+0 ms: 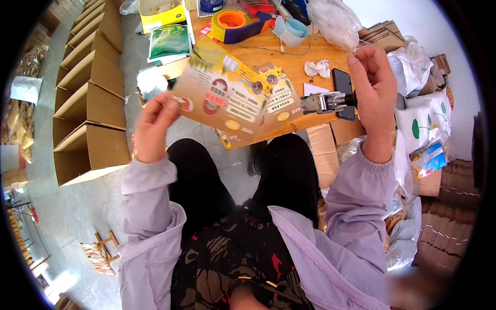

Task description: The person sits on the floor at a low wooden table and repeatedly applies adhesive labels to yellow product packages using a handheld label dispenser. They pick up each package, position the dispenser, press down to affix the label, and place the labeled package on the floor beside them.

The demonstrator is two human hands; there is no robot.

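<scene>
My left hand pinches the lower left corner of a yellow-and-brown printed sheet, which is tilted and blurred at its upper end. It overlaps a similar printed sheet over the front of the wooden table. To the right, a silver metal tool with a black end reaches that second sheet's right edge. The tool's black end meets the base of my right hand, whose fingers are curled with thumb and forefinger close together. Whether this hand grips anything is hidden.
A black phone lies beneath the tool, near crumpled white paper. A tape dispenser, a blue roll and a plastic bag stand farther back. Several open cardboard boxes line the floor at left; white packs lie right.
</scene>
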